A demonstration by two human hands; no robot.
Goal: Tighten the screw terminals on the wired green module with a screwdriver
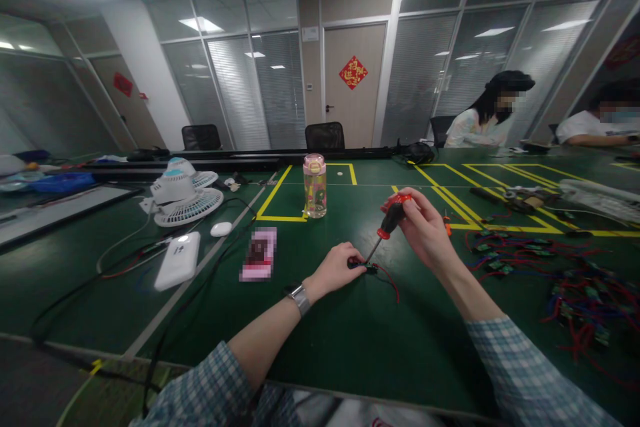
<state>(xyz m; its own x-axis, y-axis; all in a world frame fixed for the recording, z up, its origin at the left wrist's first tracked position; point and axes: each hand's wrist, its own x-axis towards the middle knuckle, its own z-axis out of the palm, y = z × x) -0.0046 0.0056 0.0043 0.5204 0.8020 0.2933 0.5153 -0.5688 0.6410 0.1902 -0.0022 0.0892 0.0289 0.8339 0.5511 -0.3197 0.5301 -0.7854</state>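
Note:
My right hand (423, 227) is closed around the red and black handle of a screwdriver (393, 216), which tilts with its shaft pointing down and left. The tip meets a small circuit board (371, 268) on the green table, though the exact contact point is too small to make out. My left hand (338, 267), with a silver watch on the wrist, pinches the board's left end against the tabletop. From the board a red wire (393, 282) curves off to the right.
Many wired circuit boards (575, 300) lie heaped at the right. A water bottle (315, 187) stands ahead, a pink card (259, 255) lies left of my hands. Farther left are a white fan (185, 193), a white power bank (178, 260) and cables. Two people sit across the table.

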